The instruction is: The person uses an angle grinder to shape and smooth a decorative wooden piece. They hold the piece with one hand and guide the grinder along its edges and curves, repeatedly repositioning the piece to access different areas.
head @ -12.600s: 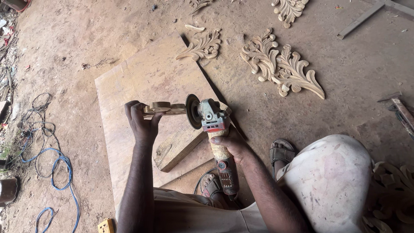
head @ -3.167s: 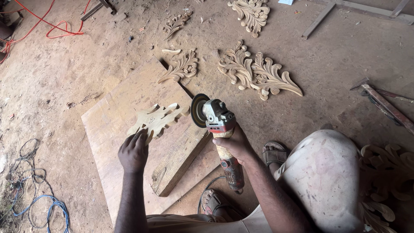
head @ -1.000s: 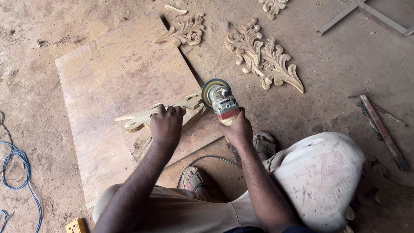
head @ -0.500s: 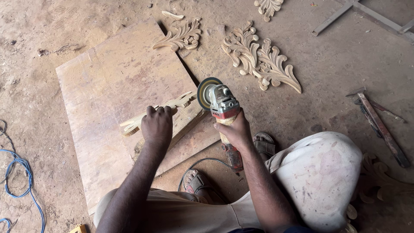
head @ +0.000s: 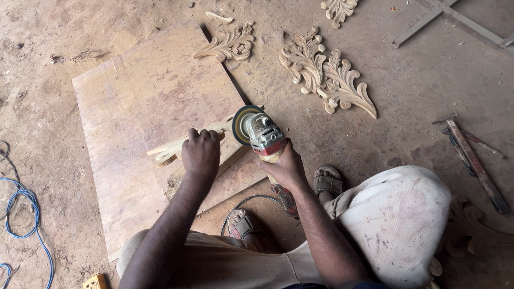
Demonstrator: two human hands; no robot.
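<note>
My left hand (head: 201, 152) presses a carved wooden leaf ornament (head: 167, 150) down onto a wooden block on the plywood board (head: 134, 107). Only the ornament's left end and a strip near the disc show past my fingers. My right hand (head: 284, 166) grips the body of an angle grinder (head: 262, 134), red and grey, with its round sanding disc (head: 241, 124) against the ornament's right end. The grinder's cord loops down by my sandalled feet.
Finished carved leaf ornaments lie on the dirt floor: one large (head: 326, 80), one smaller (head: 227, 45), another at the top edge (head: 337, 8). A hammer and metal bars (head: 474, 160) lie right. Blue cable (head: 24, 214) curls at left. More carvings (head: 471, 230) sit beside my right knee.
Earlier I held the ornament up in the air, then laid it on the block. Over the last second the grinder disc has come up against its right end.
</note>
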